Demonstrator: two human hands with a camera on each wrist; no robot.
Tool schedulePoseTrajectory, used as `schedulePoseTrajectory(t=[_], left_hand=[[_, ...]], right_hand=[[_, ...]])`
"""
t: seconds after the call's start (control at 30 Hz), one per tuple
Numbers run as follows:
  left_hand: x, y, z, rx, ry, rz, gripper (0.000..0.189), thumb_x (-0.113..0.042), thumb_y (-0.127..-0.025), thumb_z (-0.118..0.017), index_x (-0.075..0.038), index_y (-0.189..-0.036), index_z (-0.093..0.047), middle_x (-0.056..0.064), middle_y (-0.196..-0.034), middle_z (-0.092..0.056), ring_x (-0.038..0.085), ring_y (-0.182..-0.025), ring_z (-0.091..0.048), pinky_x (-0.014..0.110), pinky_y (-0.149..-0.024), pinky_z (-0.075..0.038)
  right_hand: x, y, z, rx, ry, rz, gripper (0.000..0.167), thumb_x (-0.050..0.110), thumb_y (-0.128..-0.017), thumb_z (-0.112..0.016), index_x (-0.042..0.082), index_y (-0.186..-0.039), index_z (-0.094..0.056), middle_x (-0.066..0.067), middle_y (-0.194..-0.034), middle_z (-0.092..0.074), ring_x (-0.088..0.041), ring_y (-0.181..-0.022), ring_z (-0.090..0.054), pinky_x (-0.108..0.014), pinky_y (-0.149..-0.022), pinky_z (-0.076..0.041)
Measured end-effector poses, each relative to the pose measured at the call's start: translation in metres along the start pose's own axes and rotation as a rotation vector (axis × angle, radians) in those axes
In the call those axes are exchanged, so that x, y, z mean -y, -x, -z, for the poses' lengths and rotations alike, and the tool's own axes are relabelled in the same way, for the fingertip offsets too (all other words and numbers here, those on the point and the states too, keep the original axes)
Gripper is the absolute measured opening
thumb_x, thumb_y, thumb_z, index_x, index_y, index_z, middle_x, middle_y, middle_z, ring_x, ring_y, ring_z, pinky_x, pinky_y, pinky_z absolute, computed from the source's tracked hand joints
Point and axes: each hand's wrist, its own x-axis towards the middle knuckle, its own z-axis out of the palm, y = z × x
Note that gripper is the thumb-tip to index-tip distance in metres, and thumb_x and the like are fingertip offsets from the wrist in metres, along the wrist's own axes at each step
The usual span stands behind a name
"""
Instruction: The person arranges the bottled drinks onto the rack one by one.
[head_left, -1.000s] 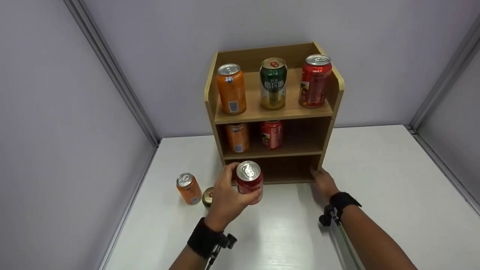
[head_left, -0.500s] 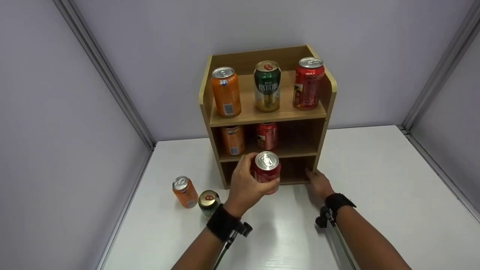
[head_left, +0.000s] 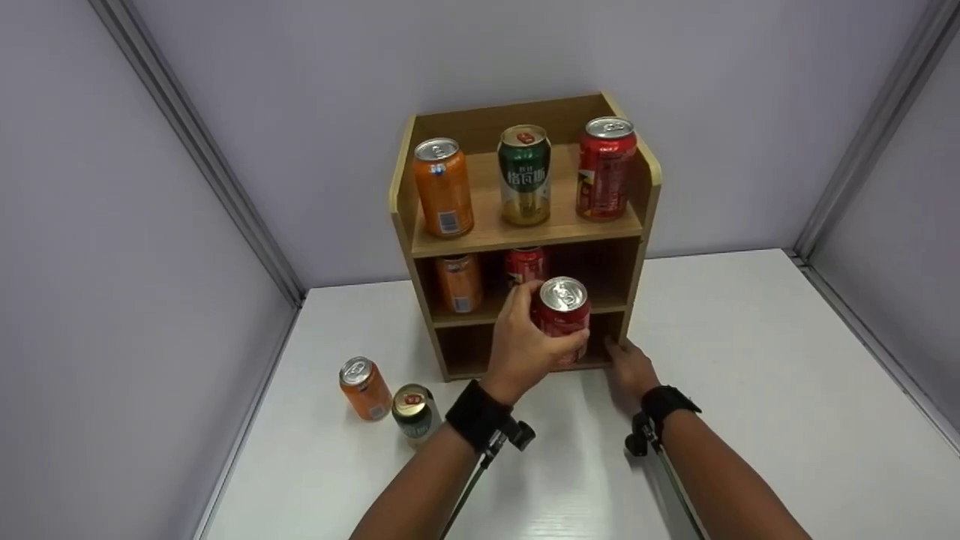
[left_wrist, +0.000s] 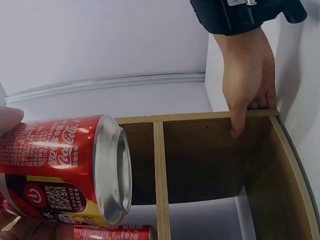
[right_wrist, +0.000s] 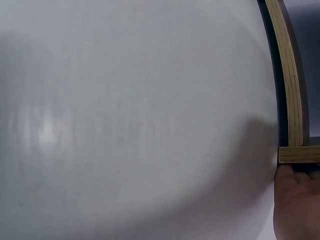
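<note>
In the head view my left hand [head_left: 526, 351] grips a red Coca-Cola can [head_left: 564, 326] upright, in front of the wooden shelf's [head_left: 517, 244] middle and bottom compartments. The same can [left_wrist: 55, 162] fills the lower left of the left wrist view, its base toward the shelf, with fingertips on its edge. At the shelf's lower right my right hand [head_left: 634, 369] holds the side panel. In the left wrist view the right thumb [left_wrist: 239, 122] lies inside the panel and its other fingers outside. Only part of the right hand [right_wrist: 297, 205] shows in the right wrist view.
On the top shelf stand an orange can [head_left: 444, 191], a green can [head_left: 524, 176] and a red can [head_left: 606, 171]. An orange can [head_left: 459, 285] and a red can [head_left: 525, 264] occupy the middle tier. Another orange can [head_left: 366, 390] and green can [head_left: 415, 416] stand on the white table [head_left: 300, 465].
My left hand has carried the Coca-Cola can rightward and up toward the shelf's right half. The head view has shifted slightly. My right hand has stayed at the side panel.
</note>
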Motion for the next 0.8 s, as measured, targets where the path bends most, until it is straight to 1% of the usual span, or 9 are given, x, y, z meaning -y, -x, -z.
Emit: schedulePoseTrajectory(t=[0.1,0.17,0.27,0.33,0.43,0.53,0.63,0.73,0.8], left_hand=[[-0.004,-0.007,-0.008,0.014,0.012,-0.008,0.077,-0.027,-0.07,-0.097,-0.002,-0.132,-0.057,0.012,-0.125,-0.067,0.027,-0.12,-0.067,0.04,-0.101,-0.058],[-0.005,-0.011,-0.014,0.029,0.02,0.001,0.077,-0.026,-0.07,-0.096,-0.003,-0.133,-0.057,0.012,-0.127,-0.067,0.027,-0.122,-0.066,0.041,-0.102,-0.057],[-0.006,-0.019,-0.023,0.046,0.043,0.034,0.078,-0.023,-0.071,-0.096,-0.003,-0.135,-0.057,0.013,-0.129,-0.066,0.027,-0.124,-0.065,0.041,-0.104,-0.056],[-0.007,-0.024,-0.028,0.051,0.066,0.062,0.077,-0.021,-0.071,-0.096,-0.003,-0.136,-0.057,0.013,-0.13,-0.066,0.027,-0.125,-0.064,0.042,-0.105,-0.056],[-0.009,-0.03,-0.035,0.055,0.089,0.101,0.078,-0.019,-0.071,-0.096,-0.003,-0.136,-0.058,0.013,-0.132,-0.066,0.027,-0.126,-0.063,0.042,-0.106,-0.054],[-0.011,-0.037,-0.041,0.066,0.089,0.119,0.078,-0.019,-0.07,-0.097,-0.004,-0.137,-0.058,0.013,-0.132,-0.066,0.027,-0.126,-0.063,0.042,-0.106,-0.054],[-0.01,-0.043,-0.047,0.067,0.088,0.131,0.079,-0.02,-0.071,-0.096,-0.003,-0.137,-0.058,0.013,-0.132,-0.066,0.028,-0.126,-0.063,0.041,-0.106,-0.054],[-0.006,-0.05,-0.052,0.064,0.099,0.155,0.078,-0.019,-0.072,-0.095,-0.001,-0.137,-0.057,0.015,-0.131,-0.067,0.029,-0.125,-0.064,0.042,-0.107,-0.054],[-0.003,-0.054,-0.055,0.064,0.105,0.183,0.077,-0.019,-0.073,-0.095,0.0,-0.137,-0.056,0.016,-0.132,-0.067,0.03,-0.125,-0.065,0.043,-0.107,-0.054]], right_hand=[[-0.002,-0.001,0.001,-0.004,0.021,0.005,0.081,0.057,-0.111,-0.023,-0.004,-0.162,-0.029,-0.031,-0.163,-0.039,-0.05,-0.153,-0.035,-0.06,-0.126,-0.029],[-0.002,-0.002,0.001,-0.002,0.03,0.002,0.081,0.059,-0.111,-0.023,-0.004,-0.162,-0.029,-0.031,-0.163,-0.039,-0.05,-0.153,-0.035,-0.06,-0.126,-0.029],[-0.001,-0.002,0.0,0.001,0.044,0.01,0.081,0.059,-0.111,-0.022,-0.004,-0.163,-0.028,-0.031,-0.163,-0.038,-0.05,-0.154,-0.033,-0.061,-0.126,-0.028],[-0.001,-0.004,-0.001,-0.001,0.039,0.011,0.079,0.058,-0.111,-0.024,-0.002,-0.163,-0.028,-0.029,-0.164,-0.038,-0.049,-0.155,-0.033,-0.06,-0.127,-0.028],[-0.003,-0.004,-0.001,0.006,0.035,0.006,0.082,0.061,-0.11,-0.024,0.001,-0.165,-0.025,-0.028,-0.166,-0.036,-0.048,-0.156,-0.031,-0.059,-0.128,-0.026],[-0.004,-0.004,0.0,0.007,0.02,-0.005,0.085,0.065,-0.109,-0.023,0.002,-0.166,-0.022,-0.027,-0.168,-0.033,-0.047,-0.157,-0.029,-0.059,-0.129,-0.024],[-0.002,-0.003,-0.001,0.011,0.007,-0.01,0.088,0.067,-0.108,-0.022,0.001,-0.166,-0.02,-0.027,-0.168,-0.032,-0.047,-0.158,-0.029,-0.06,-0.129,-0.023],[0.0,-0.002,-0.002,0.001,0.008,-0.007,0.085,0.065,-0.109,-0.021,0.001,-0.166,-0.022,-0.028,-0.167,-0.033,-0.047,-0.157,-0.03,-0.059,-0.129,-0.024],[0.001,-0.002,-0.002,-0.01,0.012,-0.004,0.081,0.061,-0.111,-0.022,0.001,-0.165,-0.024,-0.028,-0.167,-0.034,-0.048,-0.156,-0.032,-0.059,-0.128,-0.025]])
